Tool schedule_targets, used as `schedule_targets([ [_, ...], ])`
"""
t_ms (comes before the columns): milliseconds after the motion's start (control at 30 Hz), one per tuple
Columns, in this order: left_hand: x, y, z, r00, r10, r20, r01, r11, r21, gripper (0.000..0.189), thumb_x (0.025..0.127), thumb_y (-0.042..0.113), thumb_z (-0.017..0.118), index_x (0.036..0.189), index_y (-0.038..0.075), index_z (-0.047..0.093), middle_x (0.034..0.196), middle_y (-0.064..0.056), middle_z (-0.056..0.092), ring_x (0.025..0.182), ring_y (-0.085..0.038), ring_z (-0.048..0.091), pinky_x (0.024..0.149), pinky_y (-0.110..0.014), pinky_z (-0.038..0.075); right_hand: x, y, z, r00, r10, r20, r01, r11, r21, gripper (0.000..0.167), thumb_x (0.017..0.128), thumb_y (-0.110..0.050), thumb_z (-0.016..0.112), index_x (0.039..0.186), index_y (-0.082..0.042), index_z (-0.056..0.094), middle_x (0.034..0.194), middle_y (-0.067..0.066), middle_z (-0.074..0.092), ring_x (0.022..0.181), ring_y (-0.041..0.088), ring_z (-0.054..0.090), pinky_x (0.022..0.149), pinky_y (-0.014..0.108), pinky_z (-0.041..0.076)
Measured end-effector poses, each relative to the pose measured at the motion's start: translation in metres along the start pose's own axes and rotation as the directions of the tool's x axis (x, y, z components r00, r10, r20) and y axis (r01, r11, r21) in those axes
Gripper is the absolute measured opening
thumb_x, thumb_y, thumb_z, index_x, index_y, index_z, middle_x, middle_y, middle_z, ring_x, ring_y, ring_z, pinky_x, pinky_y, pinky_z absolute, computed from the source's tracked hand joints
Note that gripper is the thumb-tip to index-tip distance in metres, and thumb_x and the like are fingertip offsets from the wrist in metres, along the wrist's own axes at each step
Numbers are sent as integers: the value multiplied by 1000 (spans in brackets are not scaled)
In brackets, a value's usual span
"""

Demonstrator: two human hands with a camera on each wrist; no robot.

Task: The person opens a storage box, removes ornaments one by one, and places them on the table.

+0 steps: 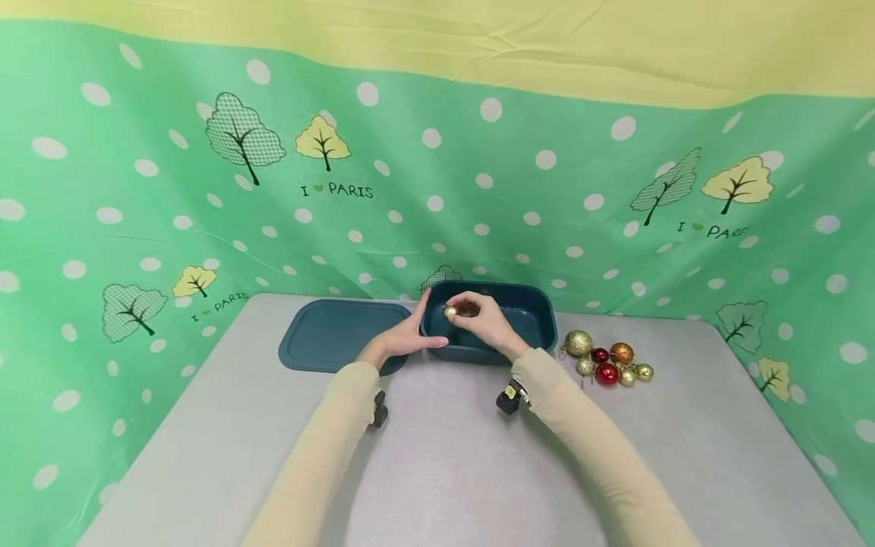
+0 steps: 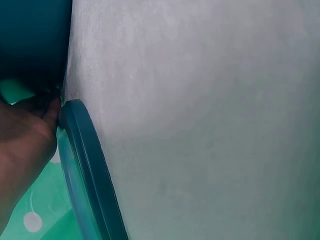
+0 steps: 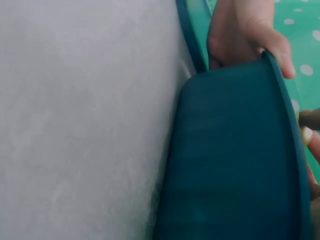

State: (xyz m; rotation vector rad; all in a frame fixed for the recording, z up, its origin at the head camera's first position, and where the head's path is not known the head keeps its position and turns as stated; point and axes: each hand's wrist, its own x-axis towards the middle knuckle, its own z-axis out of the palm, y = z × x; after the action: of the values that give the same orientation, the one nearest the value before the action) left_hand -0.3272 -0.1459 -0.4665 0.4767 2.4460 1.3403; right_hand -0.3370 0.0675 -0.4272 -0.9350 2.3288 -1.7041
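Note:
A deep blue rectangular box (image 1: 522, 353) stands near the table's far edge in the head view. My left hand (image 1: 406, 336) holds its near left corner, thumb over the rim and fingers along the outside of the left wall. In the right wrist view, that thumb (image 3: 282, 55) crosses the rim. My right hand (image 1: 488, 323) is over the box opening, pinching a small gold Christmas bauble (image 1: 450, 311) between thumb and fingertips. Part of this bauble (image 3: 306, 136) shows past the rim in the right wrist view. The box's inside is partly hidden by the right hand.
A flat blue lid (image 1: 335, 334) lies left of the box, partly under the left forearm. Right of the box sits a cluster of several baubles, among them a large gold bauble (image 1: 578, 343), a red bauble (image 1: 606, 373) and an orange bauble (image 1: 622, 353). A green dotted curtain (image 1: 478, 205) hangs behind.

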Motion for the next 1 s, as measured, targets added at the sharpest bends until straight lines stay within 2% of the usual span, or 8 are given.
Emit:
schedule_targets([
  [33,-3,5,-1,1000,-3,9,3,1000,-1,104,94,29,64,152,21,-22,159,-10,-15,144,-35,4,110,-56,20,-3,-6,0,1000,-4,-12,4,1000,-5,27,90,2,65,114,14,62,110,26,63,98,38,61,81,35,51],
  [200,-3,3,-3,1000,-6,4,6,1000,-3,104,93,27,64,152,23,-22,159,-9,-14,145,-33,3,111,-55,18,-14,-25,-2,999,7,-33,-8,1000,-26,25,89,5,65,113,13,62,110,27,62,97,39,61,82,38,51],
  [300,1,-3,-2,1000,-11,-10,11,1000,-5,106,92,29,66,152,25,-21,160,-6,-14,145,-30,3,112,-53,17,-20,-27,-4,999,6,-51,-9,999,-54,24,89,6,64,112,11,63,111,26,62,97,38,61,83,43,51],
  [500,1,-3,-2,1000,-10,-15,10,1000,-3,111,89,39,69,153,25,-20,160,-3,-16,145,-30,2,112,-53,17,-29,-32,-10,996,23,-90,-31,995,-92,26,89,5,64,114,12,62,111,25,62,95,35,61,82,41,52],
  [667,0,-2,-1,1000,8,-10,-8,1000,-4,110,90,38,68,153,24,-21,160,-5,-16,145,-32,0,112,-54,17,-39,-37,-20,995,46,-92,-54,994,-93,26,89,6,63,114,13,61,111,27,61,97,37,61,84,40,52],
  [867,2,-2,0,1000,29,-8,-29,1000,3,108,91,34,68,153,25,-20,159,-6,-16,145,-33,1,112,-54,17,-53,-43,-33,993,64,-96,-72,994,-80,26,89,7,63,114,14,61,114,29,60,99,41,59,87,47,49],
  [1000,2,-3,0,999,36,-5,-36,999,0,108,91,33,67,152,25,-21,159,-5,-18,145,-33,-1,111,-55,17,-61,-35,-43,994,58,-96,-66,995,-81,26,89,6,63,114,12,62,114,28,60,100,41,59,87,46,49],
])
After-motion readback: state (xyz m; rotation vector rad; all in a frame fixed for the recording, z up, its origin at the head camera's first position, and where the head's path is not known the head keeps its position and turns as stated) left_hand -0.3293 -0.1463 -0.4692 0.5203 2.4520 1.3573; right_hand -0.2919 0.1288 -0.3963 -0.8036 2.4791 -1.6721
